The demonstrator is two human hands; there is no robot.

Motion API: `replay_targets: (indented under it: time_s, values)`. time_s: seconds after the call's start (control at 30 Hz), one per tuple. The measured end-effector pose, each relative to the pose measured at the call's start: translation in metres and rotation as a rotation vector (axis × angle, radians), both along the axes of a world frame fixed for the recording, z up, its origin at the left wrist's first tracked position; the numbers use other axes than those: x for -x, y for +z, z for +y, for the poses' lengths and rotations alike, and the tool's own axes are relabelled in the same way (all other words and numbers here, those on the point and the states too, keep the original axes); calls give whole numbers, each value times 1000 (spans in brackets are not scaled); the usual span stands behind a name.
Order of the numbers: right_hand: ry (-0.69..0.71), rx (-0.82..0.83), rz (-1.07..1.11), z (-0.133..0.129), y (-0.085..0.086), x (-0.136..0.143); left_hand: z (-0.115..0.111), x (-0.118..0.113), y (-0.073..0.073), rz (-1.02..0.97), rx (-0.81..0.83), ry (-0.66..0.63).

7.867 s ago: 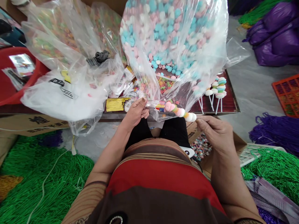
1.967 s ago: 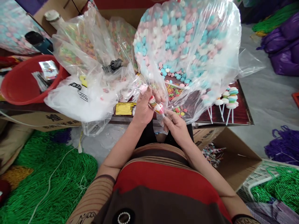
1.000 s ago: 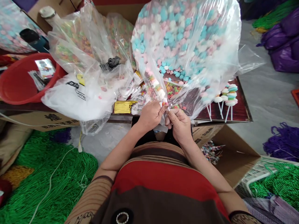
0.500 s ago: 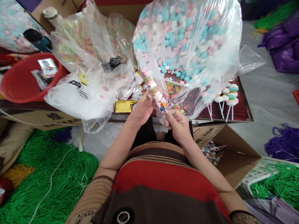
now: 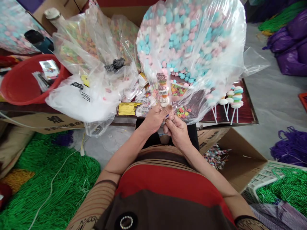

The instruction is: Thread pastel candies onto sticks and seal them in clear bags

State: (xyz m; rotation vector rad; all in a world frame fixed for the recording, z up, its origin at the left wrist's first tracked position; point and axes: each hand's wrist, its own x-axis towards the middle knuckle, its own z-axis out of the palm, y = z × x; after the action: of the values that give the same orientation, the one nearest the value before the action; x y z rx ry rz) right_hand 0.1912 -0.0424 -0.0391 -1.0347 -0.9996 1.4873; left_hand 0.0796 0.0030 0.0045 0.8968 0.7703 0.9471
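A candy skewer [image 5: 162, 88] in a clear printed wrapper stands nearly upright between my hands, its label facing me. My left hand [image 5: 157, 117] is closed round the lower end of the wrapper, thumb pressed across it. Just below and to the right, my right hand [image 5: 176, 128] pinches the bottom end, where the stick is hidden by the fingers. The two hands touch. Behind them lies a large clear bag of pink, white and blue candies [image 5: 185, 38]. Small ring candies [image 5: 181, 111] are scattered on the table near my right hand.
Unwrapped candy skewers [image 5: 237, 97] stand at the table's right end. Yellow twist ties [image 5: 129, 109], printed wrappers [image 5: 144, 103], a white plastic bag [image 5: 81, 99] and a red basin [image 5: 18, 95] are on the left. An open carton [image 5: 242, 163] of wrapped skewers is below right.
The wrapped skewer has turned from leaning left to nearly upright, now showing its printed label. My left hand has moved down to its lower end, against my right hand.
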Motion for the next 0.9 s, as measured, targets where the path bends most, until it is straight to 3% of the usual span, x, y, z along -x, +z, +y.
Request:
replay_targets:
  time_s: [0.07,0.17,0.23,0.3,0.37,0.47,0.6,0.73,0.9]
  values:
    - [82,-10,-78,4,3,-7,1,4,-4,74,-10,-16]
    - [158,-91,-307,16,15,-32,4,11,-8,221,-111,107]
    - [-51,-196,-367,27,25,-51,3,13,-10,308,-142,112]
    - [-235,-313,-341,38,34,-62,0,11,-13,351,-108,1]
    - [-260,-383,-318,46,40,-61,-6,5,-16,353,-62,-131]
    - [-242,-354,-318,51,40,-43,-14,-5,-20,311,-29,-235]
    - [-277,-327,-345,46,31,-24,-16,-9,-21,315,-25,-224]
    - [-341,-340,-316,44,27,-27,-16,-6,-20,358,-68,-221]
    - [-336,-341,-198,45,30,-36,-21,1,-20,178,69,-262]
